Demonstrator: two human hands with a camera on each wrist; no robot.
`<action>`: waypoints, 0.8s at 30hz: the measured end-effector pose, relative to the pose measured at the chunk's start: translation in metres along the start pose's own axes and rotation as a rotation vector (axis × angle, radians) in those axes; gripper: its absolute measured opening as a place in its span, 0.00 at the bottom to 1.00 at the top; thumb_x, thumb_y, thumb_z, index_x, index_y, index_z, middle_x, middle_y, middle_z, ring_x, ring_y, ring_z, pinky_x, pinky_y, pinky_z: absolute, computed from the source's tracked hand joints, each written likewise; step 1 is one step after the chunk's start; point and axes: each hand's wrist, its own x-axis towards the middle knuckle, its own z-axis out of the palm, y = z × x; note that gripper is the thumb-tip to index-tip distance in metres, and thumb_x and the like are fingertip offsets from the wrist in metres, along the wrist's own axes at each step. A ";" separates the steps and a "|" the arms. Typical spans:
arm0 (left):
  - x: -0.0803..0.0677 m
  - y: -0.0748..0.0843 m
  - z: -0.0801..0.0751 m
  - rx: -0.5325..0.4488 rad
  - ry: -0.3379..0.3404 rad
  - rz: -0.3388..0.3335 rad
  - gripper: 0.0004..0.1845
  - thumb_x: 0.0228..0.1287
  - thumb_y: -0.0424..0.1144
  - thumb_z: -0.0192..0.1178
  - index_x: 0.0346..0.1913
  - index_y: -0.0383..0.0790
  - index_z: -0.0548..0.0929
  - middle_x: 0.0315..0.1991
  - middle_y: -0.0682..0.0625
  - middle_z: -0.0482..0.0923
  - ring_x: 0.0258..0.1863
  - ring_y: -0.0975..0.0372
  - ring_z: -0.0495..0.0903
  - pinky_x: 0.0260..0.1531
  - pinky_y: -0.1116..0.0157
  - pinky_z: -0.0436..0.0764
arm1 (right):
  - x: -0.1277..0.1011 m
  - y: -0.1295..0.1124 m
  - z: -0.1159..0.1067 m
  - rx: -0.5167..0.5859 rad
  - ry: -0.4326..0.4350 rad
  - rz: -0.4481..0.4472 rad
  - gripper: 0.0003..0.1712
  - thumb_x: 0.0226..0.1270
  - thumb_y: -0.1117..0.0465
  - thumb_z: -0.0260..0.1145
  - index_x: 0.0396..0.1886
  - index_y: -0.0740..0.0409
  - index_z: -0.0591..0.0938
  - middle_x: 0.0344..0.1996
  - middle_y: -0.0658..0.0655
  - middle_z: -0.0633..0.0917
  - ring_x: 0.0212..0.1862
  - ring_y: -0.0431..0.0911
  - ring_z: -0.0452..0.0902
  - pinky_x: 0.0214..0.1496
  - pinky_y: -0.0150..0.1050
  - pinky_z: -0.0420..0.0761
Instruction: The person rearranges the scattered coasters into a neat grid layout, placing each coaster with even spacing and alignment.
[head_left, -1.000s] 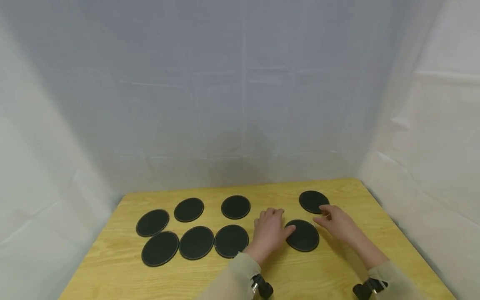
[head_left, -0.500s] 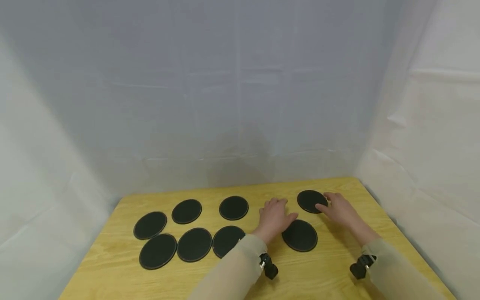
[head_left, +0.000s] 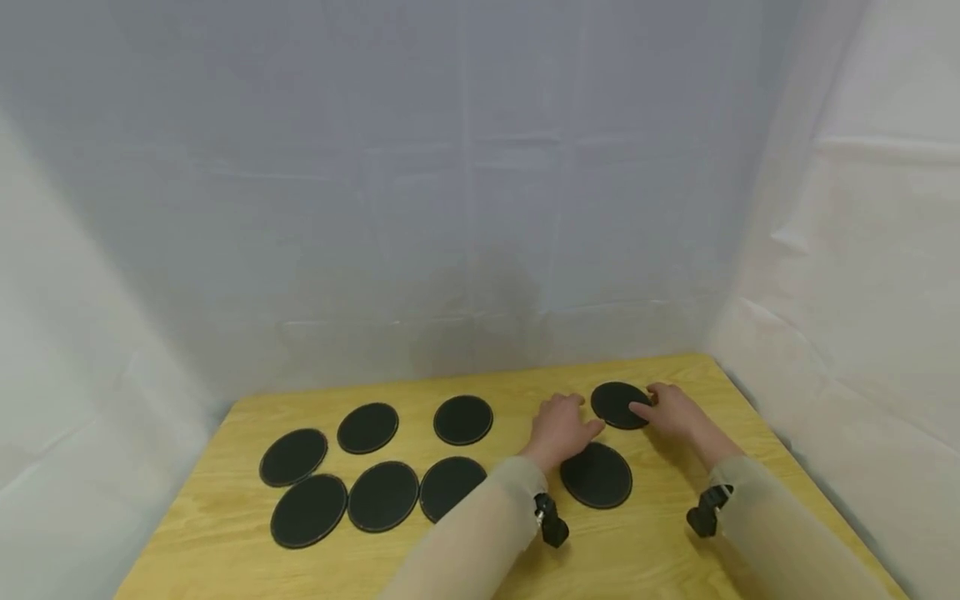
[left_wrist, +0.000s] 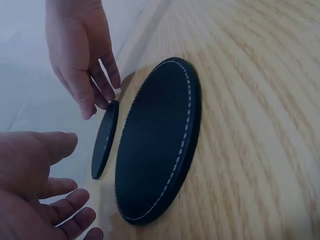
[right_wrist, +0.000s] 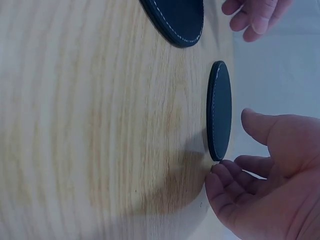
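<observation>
Round black coasters with pale edge stitching lie flat on the wooden table. My right hand [head_left: 672, 412] is at the right edge of the far right coaster [head_left: 615, 406]. In the right wrist view, its fingertips [right_wrist: 222, 170] are at the rim of that coaster [right_wrist: 220, 112], touching or nearly so, and the thumb stands apart above it. My left hand [head_left: 561, 431] hovers just left of the same coaster, fingers loosely bent and holding nothing. Below the left hand lies a nearer coaster [head_left: 597, 477], its upper edge partly covered by the thumb.
Several more coasters [head_left: 383, 497] lie in two rows on the table's left part, one partly hidden by the left sleeve [head_left: 480, 521]. White sheeting [head_left: 420, 208] walls the wooden table [head_left: 622, 554] at the back and sides. Black camera mounts [head_left: 552, 521] sit on both wrists.
Both hands have moved forward, the right from beside the nearer coaster to the far right one, the left up toward that coaster's left side. The view has shifted slightly. The coasters appear unmoved.
</observation>
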 end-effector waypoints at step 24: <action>-0.002 0.010 0.017 0.183 -0.032 -0.096 0.28 0.77 0.62 0.68 0.68 0.49 0.88 0.63 0.44 0.81 0.62 0.47 0.78 0.61 0.45 0.79 | 0.001 -0.008 0.005 -0.031 -0.005 0.035 0.32 0.86 0.58 0.64 0.67 0.87 0.74 0.61 0.84 0.80 0.63 0.74 0.80 0.63 0.64 0.82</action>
